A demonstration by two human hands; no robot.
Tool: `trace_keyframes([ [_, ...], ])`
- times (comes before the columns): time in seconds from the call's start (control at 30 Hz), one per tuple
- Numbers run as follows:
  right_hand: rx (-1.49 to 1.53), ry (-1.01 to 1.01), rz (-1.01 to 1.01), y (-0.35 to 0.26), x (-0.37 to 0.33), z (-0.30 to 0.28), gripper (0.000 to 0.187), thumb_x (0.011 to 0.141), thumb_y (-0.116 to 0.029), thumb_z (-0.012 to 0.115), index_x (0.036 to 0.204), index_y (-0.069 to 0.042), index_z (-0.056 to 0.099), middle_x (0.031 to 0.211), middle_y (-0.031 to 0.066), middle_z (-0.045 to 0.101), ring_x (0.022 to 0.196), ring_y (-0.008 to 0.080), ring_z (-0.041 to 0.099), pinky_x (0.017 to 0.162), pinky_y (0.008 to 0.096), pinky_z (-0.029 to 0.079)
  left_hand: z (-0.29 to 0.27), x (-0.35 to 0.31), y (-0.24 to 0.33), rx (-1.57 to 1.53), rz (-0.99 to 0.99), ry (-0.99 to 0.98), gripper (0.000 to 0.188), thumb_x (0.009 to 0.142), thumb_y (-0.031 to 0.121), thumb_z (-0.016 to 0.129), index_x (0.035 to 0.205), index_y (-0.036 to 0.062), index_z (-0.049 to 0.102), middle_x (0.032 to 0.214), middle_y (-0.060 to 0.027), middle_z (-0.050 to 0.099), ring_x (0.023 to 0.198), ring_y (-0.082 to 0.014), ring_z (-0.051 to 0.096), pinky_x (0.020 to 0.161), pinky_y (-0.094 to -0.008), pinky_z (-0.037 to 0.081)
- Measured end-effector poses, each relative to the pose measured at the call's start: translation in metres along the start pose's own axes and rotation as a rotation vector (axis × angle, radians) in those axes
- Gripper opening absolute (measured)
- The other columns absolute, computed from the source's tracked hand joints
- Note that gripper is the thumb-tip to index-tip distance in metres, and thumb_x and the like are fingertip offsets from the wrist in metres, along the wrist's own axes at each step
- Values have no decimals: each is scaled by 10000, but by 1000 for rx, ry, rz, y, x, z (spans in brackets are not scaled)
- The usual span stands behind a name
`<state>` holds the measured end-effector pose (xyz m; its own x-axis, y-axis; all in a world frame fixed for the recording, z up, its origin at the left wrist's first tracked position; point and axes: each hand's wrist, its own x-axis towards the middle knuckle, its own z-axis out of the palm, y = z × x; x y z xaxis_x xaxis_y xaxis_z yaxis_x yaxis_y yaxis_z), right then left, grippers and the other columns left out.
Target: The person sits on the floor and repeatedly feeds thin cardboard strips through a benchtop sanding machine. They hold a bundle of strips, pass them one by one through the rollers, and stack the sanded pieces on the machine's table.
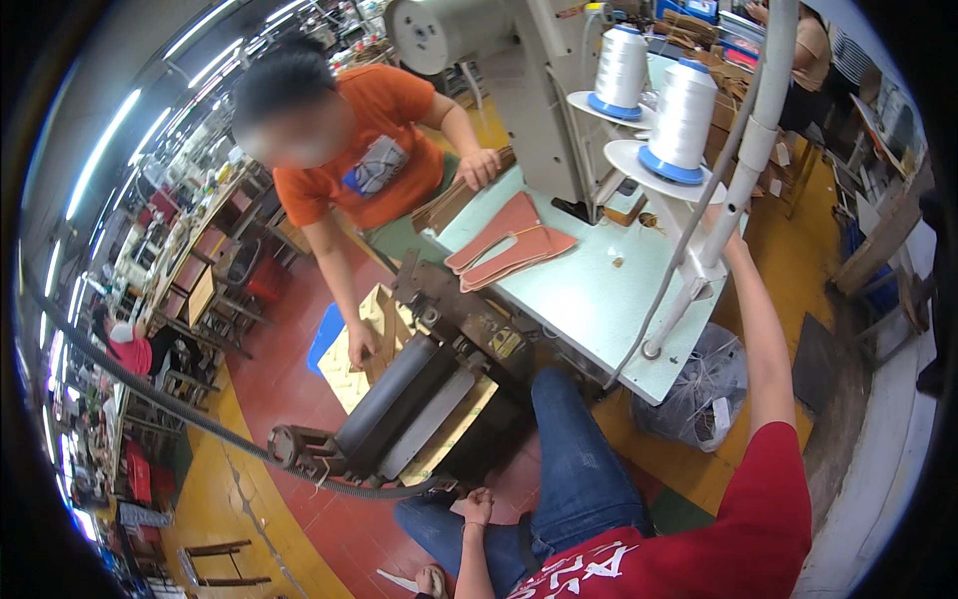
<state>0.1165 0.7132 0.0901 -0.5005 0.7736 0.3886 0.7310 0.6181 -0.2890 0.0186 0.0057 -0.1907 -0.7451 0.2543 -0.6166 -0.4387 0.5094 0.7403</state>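
Observation:
My left hand (479, 505) rests on my jeans at the lap, its fingers curled in with nothing visible in them. My right arm stretches forward to the table's right side. Behind the thread stand's post, my right hand (726, 222) is mostly hidden, so its fingers do not show. Nearest to it are two white thread cones (682, 115) on blue bases. Reddish-brown forked pieces (514, 243) lie stacked on the pale green table (609, 285). A dark roller machine (399, 399) stands left of my knees.
Across the machine, a co-worker in an orange shirt (384, 110) has one hand on a brown strip (384, 339) and the other at a brown stack (444, 208). A filled plastic bag (699, 389) sits under the table. A grey hose (200, 429) crosses at left.

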Motion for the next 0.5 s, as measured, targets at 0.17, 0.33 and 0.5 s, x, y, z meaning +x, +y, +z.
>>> trace_keyframes([
  [0.17, 344, 120, -8, -35, -92, -71, 193, 881, -160, 526, 877, 32, 546, 762, 186, 583, 681, 314, 567, 647, 384, 441, 2, 4, -8, -16, 63, 26, 304, 901, 209, 587, 1076, -39, 558, 919, -101, 637, 803, -177, 632, 675, -302, 537],
  [0.33, 991, -304, -2, -111, -237, -179, 77, 836, -16, 555, 782, -48, 509, 653, -25, 510, 594, 44, 483, 531, 197, 391, 11, 22, -27, 111, 40, 31, 343, 853, 289, 620, 1080, 32, 614, 929, -111, 682, 873, -188, 652, 792, -289, 500],
  [0.5, 1038, -948, -163, -224, -257, -169, 166, 777, 36, 614, 942, 17, 601, 766, 36, 631, 696, 69, 594, 606, 212, 484, 19, 29, -16, 8, 1, -40, 319, 858, 262, 615, 1082, 35, 615, 945, -103, 677, 899, -172, 640, 809, -288, 498],
])
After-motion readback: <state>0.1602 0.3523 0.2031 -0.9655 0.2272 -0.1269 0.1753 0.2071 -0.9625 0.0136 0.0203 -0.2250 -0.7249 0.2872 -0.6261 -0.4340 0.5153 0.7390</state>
